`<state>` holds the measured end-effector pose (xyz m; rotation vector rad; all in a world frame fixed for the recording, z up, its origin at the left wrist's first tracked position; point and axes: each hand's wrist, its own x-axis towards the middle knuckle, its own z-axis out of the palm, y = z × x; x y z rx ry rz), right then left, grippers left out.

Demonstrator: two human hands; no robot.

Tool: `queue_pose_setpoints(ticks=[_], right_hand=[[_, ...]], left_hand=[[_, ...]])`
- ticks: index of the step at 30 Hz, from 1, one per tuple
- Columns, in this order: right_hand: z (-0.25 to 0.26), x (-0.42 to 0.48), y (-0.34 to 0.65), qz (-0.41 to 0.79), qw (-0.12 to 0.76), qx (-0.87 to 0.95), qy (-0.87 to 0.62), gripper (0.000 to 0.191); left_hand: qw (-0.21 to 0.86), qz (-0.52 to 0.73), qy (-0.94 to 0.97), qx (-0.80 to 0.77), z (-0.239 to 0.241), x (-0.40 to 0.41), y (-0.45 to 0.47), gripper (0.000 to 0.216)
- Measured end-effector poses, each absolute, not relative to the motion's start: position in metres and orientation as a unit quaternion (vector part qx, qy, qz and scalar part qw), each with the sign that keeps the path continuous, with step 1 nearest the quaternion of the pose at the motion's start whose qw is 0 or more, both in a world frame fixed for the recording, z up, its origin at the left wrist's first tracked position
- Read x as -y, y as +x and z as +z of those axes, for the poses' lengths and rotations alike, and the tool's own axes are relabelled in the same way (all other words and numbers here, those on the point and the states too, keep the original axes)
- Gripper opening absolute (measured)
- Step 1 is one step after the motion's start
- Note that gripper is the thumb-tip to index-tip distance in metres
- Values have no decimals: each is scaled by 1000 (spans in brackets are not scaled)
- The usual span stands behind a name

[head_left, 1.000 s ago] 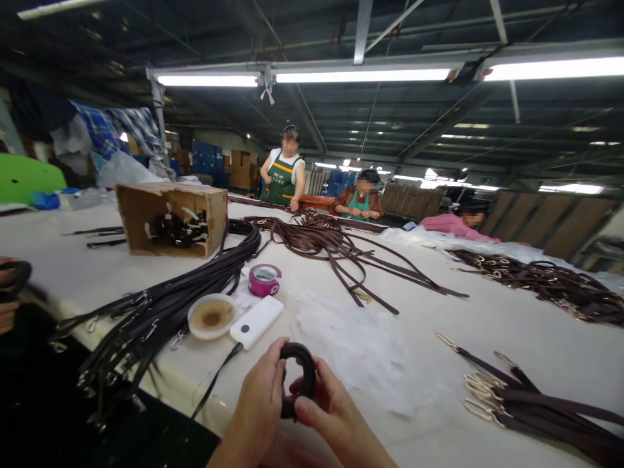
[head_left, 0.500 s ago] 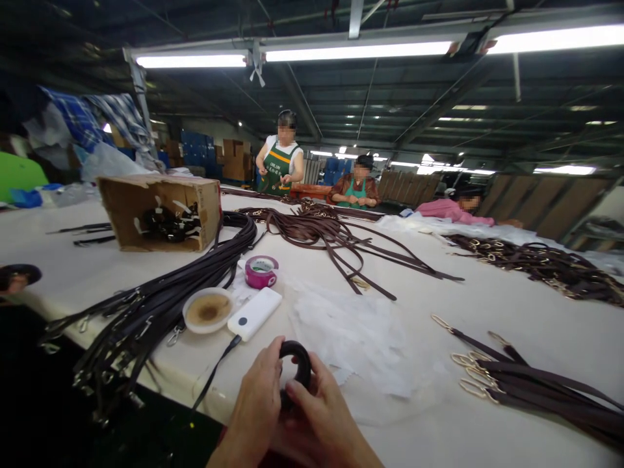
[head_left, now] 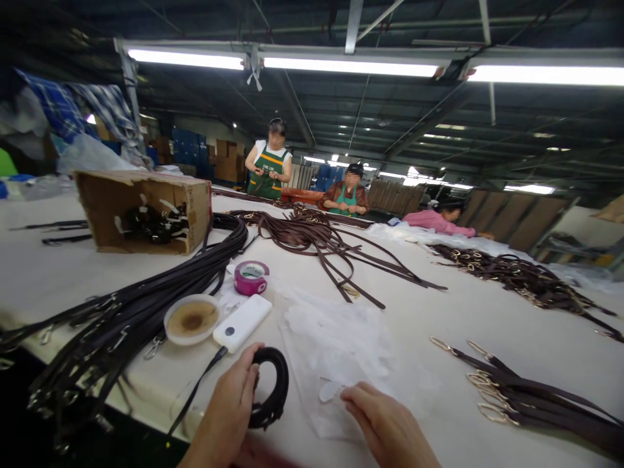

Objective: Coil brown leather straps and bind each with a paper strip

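Note:
A dark strap wound into a ring-shaped coil (head_left: pixel 279 389) stands upright near the table's front edge. My left hand (head_left: pixel 233 396) grips it by its left side, fingers closed round the band. To the right, my right hand (head_left: pixel 383 416) has its fingertips pressed together on a small white tag (head_left: pixel 330 390) with a rounded end. Beneath that tag lies a sheet of thin white plastic (head_left: pixel 336 331). A white power bank (head_left: pixel 242 323) with a black cable rests just beyond my left hand.
Left of the power bank are a bowl of brownish stuff (head_left: pixel 192 318), a purple tape roll (head_left: pixel 251 278) and black straps with clips (head_left: pixel 160 286). A cardboard box (head_left: pixel 141 211) holds tagged coils. Brown straps (head_left: pixel 312 237) lie mid-table, others with gold clips (head_left: pixel 541 390) right. Several people work beyond.
My right hand has let go of the coil, moved right and taken hold of the white tag. The coil stays in my left hand, shifted left. The view has turned slightly right.

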<state>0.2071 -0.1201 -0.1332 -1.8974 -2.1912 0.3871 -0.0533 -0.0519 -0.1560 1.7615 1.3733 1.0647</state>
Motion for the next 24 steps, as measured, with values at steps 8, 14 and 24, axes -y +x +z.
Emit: queue_pose_setpoints(ticks=[8, 14, 24], right_hand=[[-142, 98, 212, 17, -46, 681, -731, 47], [-116, 98, 229, 109, 24, 691, -714, 17], [-88, 134, 249, 495, 138, 614, -599, 13]], left_hand=[[368, 388, 674, -509, -152, 53, -42, 49], [372, 389, 668, -514, -147, 48, -45, 51], [358, 382, 690, -501, -150, 43, -39, 52]])
